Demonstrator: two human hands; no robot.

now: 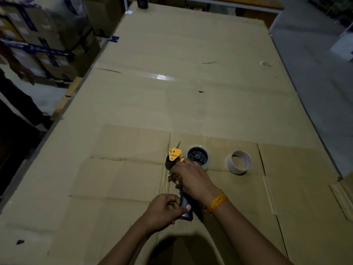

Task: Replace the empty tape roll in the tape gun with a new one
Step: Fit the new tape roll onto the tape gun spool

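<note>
A yellow and black tape gun (174, 156) lies on the cardboard-covered table (191, 92), near the front middle. My left hand (164, 209) grips its black handle (185, 205). My right hand (193, 177) rests over the gun's middle, fingers curled on the frame and hiding it. A roll of clear tape (198, 156) sits on the gun's black hub, just beyond my right hand. To its right an empty cardboard core (238, 162) stands on its edge-side, apart from the gun.
Stacked cardboard boxes with dark blue tape (38, 39) stand to the left of the table. A dark cylinder (142, 2) stands at the table's far edge. Flattened cardboard sheets overlap under my hands. The floor lies beyond the table's right edge (298, 88).
</note>
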